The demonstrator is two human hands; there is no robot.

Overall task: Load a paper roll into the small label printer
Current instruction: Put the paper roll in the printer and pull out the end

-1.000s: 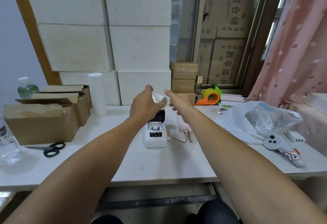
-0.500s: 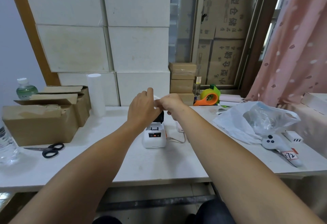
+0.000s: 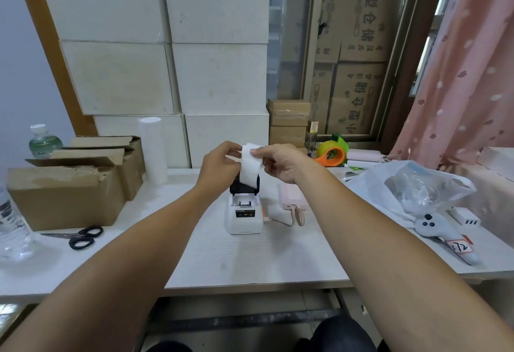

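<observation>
A small white label printer (image 3: 244, 216) stands in the middle of the white table (image 3: 250, 262), its black lid tipped open at the back. Above the open lid I hold a white paper roll (image 3: 249, 168) with both hands. My left hand (image 3: 221, 166) grips the roll's left side. My right hand (image 3: 279, 164) pinches the loose paper end at the top, and a strip of paper hangs down in front of the lid. The roll's core is hidden by my fingers.
A pink power bank (image 3: 292, 198) with a cable lies right of the printer. Scissors (image 3: 83, 236) and cardboard boxes (image 3: 66, 193) sit at the left, with a water bottle (image 3: 11, 226) at the left edge. A plastic bag (image 3: 411, 187), a grey handheld device (image 3: 442, 233) and an orange tape dispenser (image 3: 332, 154) are at the right.
My right hand came in against the roll and has pulled a strip of paper loose; the strip now hangs over the open lid. Both hands stay above the printer.
</observation>
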